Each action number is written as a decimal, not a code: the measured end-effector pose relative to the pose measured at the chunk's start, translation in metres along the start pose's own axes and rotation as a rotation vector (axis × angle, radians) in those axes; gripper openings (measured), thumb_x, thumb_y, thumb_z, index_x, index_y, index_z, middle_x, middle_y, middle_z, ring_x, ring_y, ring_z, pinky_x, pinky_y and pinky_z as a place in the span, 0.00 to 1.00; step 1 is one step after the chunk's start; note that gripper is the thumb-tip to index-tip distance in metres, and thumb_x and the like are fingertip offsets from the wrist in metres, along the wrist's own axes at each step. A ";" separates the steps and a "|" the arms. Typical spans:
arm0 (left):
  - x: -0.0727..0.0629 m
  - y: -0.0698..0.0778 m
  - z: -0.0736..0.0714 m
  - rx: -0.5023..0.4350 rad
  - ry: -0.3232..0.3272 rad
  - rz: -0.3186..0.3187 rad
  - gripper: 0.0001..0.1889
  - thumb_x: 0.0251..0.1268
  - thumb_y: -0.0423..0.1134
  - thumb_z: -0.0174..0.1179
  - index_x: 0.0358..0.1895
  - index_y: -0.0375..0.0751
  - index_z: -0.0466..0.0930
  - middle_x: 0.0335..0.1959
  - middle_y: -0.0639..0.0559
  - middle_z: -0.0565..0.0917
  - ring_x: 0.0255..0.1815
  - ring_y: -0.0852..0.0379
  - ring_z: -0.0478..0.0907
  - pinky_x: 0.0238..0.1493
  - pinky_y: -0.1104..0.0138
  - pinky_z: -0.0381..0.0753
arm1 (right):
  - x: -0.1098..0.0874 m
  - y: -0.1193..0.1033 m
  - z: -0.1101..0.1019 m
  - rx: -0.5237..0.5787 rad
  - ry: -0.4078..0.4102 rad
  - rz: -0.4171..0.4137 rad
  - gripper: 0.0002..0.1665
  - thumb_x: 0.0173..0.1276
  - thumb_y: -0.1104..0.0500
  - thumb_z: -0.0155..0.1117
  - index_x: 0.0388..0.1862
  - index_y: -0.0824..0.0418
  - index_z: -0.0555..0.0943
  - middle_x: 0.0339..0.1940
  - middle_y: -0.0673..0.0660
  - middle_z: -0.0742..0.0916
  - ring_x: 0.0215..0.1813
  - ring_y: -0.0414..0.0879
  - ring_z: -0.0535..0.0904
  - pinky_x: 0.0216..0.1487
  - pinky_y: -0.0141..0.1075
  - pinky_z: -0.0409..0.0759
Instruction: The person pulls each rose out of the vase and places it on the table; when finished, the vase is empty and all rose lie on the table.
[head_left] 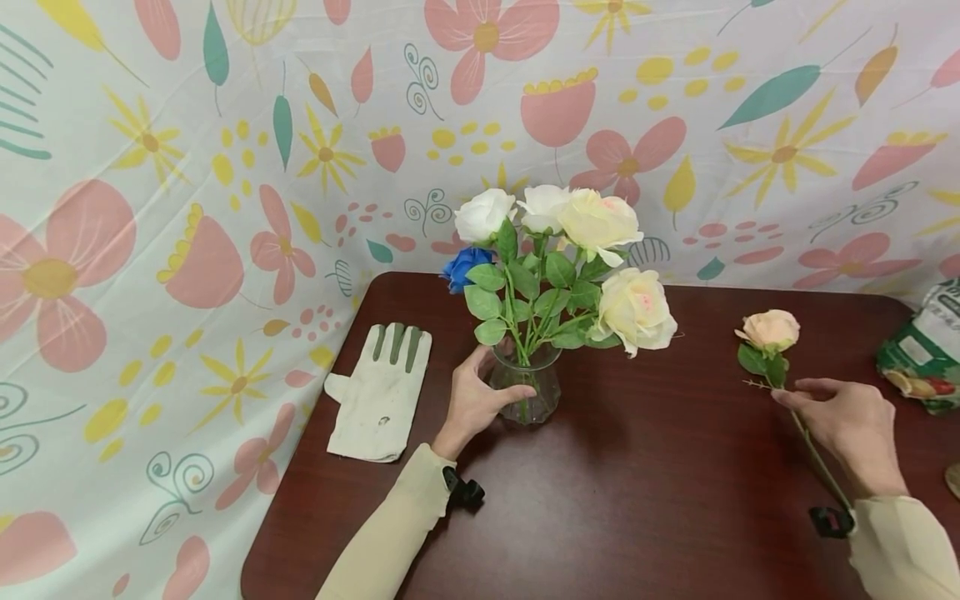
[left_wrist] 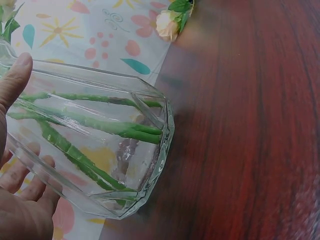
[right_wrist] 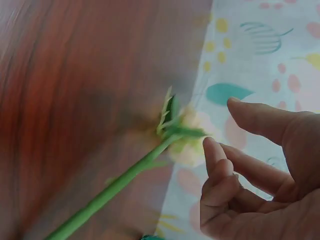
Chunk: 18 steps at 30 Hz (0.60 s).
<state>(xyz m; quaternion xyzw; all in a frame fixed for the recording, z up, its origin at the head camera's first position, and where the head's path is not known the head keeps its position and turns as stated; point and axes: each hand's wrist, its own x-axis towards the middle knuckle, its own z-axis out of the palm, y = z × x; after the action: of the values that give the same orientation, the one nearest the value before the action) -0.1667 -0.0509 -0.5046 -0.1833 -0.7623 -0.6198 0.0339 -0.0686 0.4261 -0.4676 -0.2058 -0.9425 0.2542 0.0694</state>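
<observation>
Single peach rose at the right hand; vase of roses held at the left

Step in hand, as judged: the peach rose (head_left: 772,331) is being taken or handled by its stem while the glass vase (head_left: 543,396) is steadied; the next move seems to call for a sure pinch on the stem below the leaves, clear of the spiky sprig, and a steady vase.

Right hand (head_left: 847,425): at the upper stem, just under the bloom; in its wrist view the thumb stands well apart from the half-curled fingers, with nothing gripped between them; whether a fingertip touches the stem, cannot tell.

Left hand (head_left: 474,398): thumb and fingers spread round the vase, holding its side.

Peach rose: towards the right of the bench (head_left: 637,508), well apart from the vase; pale, full bloom, blurred in the right wrist view; green leaves and sprig beneath; long, slim green stem running back towards the right wrist.

Glass vase: clear, faceted, upright on the bench; green stems reach its base; water, cannot tell; above its rim, two white roses (head_left: 485,215), two cream roses (head_left: 637,310), one blue rose (head_left: 467,268) at the left, leaves between.
</observation>
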 end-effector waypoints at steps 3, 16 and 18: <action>0.001 -0.001 0.000 0.000 0.001 0.010 0.54 0.49 0.73 0.80 0.75 0.41 0.79 0.71 0.43 0.86 0.73 0.41 0.83 0.76 0.42 0.80 | -0.006 -0.015 0.000 0.048 0.011 -0.003 0.33 0.78 0.46 0.71 0.61 0.76 0.85 0.38 0.74 0.93 0.57 0.78 0.79 0.69 0.73 0.65; 0.000 0.000 0.000 0.000 0.000 0.008 0.56 0.49 0.74 0.79 0.75 0.38 0.78 0.71 0.40 0.85 0.73 0.39 0.82 0.76 0.40 0.80 | -0.045 -0.093 0.013 0.312 0.157 -0.078 0.23 0.70 0.49 0.81 0.56 0.62 0.92 0.22 0.14 0.78 0.26 0.25 0.74 0.25 0.27 0.67; 0.000 0.000 0.000 0.000 0.001 0.007 0.56 0.49 0.75 0.79 0.75 0.38 0.79 0.71 0.41 0.86 0.73 0.40 0.82 0.76 0.41 0.80 | -0.052 -0.107 0.018 0.383 0.164 -0.098 0.22 0.69 0.51 0.83 0.55 0.63 0.92 0.24 0.16 0.81 0.27 0.26 0.75 0.24 0.26 0.68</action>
<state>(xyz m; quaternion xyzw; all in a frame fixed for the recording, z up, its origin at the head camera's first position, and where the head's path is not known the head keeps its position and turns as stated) -0.1669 -0.0505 -0.5049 -0.1856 -0.7618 -0.6196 0.0365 -0.0634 0.3121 -0.4302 -0.1627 -0.8771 0.4072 0.1959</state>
